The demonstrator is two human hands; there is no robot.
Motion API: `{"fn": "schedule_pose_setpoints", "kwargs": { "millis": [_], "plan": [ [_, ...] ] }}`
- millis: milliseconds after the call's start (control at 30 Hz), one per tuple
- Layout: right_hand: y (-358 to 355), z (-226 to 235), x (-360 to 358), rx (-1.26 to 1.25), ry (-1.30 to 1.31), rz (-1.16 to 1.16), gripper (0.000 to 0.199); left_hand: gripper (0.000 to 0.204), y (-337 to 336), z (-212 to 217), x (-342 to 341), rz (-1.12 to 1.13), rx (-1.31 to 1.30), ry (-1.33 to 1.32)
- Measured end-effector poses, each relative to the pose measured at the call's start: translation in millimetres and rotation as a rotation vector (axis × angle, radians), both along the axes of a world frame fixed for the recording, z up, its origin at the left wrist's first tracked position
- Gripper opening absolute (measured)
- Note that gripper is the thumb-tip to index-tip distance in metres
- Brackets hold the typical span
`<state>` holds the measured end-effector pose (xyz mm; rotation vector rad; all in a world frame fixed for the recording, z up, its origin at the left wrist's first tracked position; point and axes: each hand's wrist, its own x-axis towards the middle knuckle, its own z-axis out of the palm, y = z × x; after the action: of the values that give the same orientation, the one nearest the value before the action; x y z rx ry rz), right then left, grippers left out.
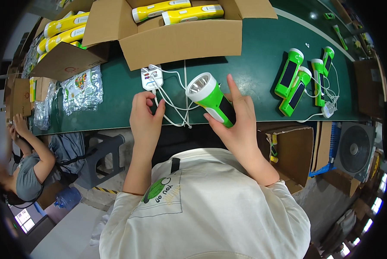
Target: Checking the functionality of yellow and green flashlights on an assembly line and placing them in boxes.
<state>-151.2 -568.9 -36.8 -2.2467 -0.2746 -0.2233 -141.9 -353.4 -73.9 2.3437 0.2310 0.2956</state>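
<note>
A green flashlight [210, 102] with a white head and a dark panel rests tilted in my right hand [238, 116], its lens toward the upper left. The thumb lies along its body, the index finger stretches up past it, and the other fingers are partly hidden behind. Beside it, my left hand [146, 115] is closed, with curled fingers and thumb around a white cable [163, 102] just below a white multi-port charging block [152, 77]. How firmly the fingertips grip the cable cannot be made out. More white cable loops between my hands.
An open cardboard box [180, 43] with yellow flashlights [193, 15] stands ahead. Another box [68, 60] and clear plastic bags [83, 90] lie left. Several green flashlights [295, 93] and a white charger [328, 110] with cables lie right. A person [31, 164] sits at far left.
</note>
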Motion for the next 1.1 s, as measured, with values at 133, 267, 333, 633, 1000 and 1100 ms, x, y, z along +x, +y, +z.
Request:
{"fn": "schedule_pose_setpoints", "kwargs": {
  "millis": [133,267,333,633,1000,1100],
  "plan": [
    [-2,0,0,0.113,0.069,-0.063,0.080,0.023,-5,4,-1,-0.092,0.173,-0.128],
    [-20,-11,11,0.782,0.574,-0.077,0.048,0.019,-7,8,-5,-0.265,0.126,-0.130],
    [-24,-6,16,0.956,0.733,-0.053,0.045,0.020,-5,6,-8,-0.348,0.188,-0.170],
    [-28,-12,15,1.007,0.782,-0.027,0.047,0.018,-8,13,-8,-0.899,0.511,-0.389],
    [-49,-18,19,1.415,0.780,0.140,0.053,0.021,-31,30,5,-0.784,-0.197,-0.177],
    [-44,-16,16,1.469,0.784,0.172,0.051,0.017,-29,54,3,-0.740,-0.494,-0.002]
  ]
}}
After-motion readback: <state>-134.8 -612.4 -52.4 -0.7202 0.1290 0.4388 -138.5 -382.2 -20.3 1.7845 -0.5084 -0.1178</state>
